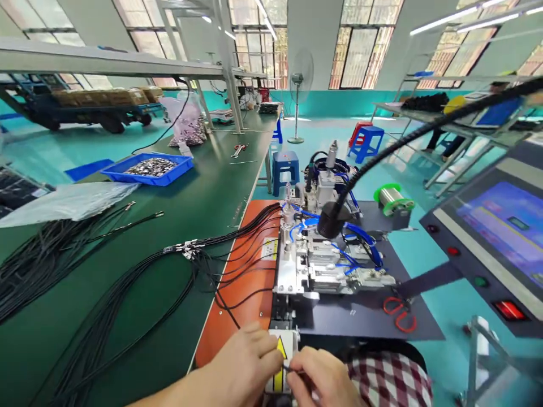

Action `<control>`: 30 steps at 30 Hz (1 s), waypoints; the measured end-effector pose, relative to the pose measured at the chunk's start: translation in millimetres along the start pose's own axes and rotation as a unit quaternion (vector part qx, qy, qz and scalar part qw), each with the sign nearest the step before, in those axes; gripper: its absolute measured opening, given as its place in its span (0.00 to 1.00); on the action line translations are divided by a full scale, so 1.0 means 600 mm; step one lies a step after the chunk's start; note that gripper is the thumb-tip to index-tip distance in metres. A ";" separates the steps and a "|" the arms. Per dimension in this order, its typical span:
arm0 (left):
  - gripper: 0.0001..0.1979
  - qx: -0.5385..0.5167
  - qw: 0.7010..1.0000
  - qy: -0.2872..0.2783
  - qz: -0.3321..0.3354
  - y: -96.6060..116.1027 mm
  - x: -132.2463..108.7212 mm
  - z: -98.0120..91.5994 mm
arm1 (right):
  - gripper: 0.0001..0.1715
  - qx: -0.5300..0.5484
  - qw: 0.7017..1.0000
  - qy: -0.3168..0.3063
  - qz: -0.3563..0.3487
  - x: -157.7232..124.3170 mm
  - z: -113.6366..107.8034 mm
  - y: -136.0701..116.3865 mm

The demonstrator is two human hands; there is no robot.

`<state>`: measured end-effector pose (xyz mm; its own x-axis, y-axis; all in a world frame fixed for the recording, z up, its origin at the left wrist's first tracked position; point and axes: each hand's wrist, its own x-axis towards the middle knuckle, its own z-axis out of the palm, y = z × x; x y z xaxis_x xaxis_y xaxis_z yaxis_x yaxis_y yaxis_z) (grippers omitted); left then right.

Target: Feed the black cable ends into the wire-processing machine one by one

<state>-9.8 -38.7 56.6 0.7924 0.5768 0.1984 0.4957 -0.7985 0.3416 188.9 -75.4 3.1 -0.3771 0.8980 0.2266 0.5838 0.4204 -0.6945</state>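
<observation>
At the bottom of the view, my left hand and my right hand pinch one thin black cable between them, just above a white block with a yellow warning label. Both hands have their fingers closed, and the cable's tip is hidden. Beyond them stands a bench machine with metal cylinders and blue air tubes. Several black cables run across its orange base into its left side. A bundle of black cables with silver ends lies on the green table to the left.
A blue tray of small metal parts and a clear plastic bag sit on the green table. Red-handled scissors lie on the machine's dark plate. A wire spool and a control screen stand to the right.
</observation>
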 end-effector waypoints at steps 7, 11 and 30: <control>0.12 -0.004 0.994 -0.070 -0.087 0.026 -0.009 0.014 | 0.05 0.030 0.998 0.011 0.058 -0.015 -0.016 -0.024; 0.11 -0.008 0.990 -0.077 -0.120 0.029 -0.019 0.030 | 0.05 0.031 0.997 0.011 0.065 -0.025 -0.001 -0.014; 0.12 -0.007 0.954 0.067 -0.291 -0.161 0.072 -0.077 | 0.07 0.093 0.994 -0.025 0.049 -0.025 0.036 0.031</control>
<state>-39.7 71.1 74.4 0.3311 0.9395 0.0877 0.8326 -0.3346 0.4414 189.6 -84.2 -28.0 -0.3631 0.9238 0.1214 0.4776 0.2964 -0.8271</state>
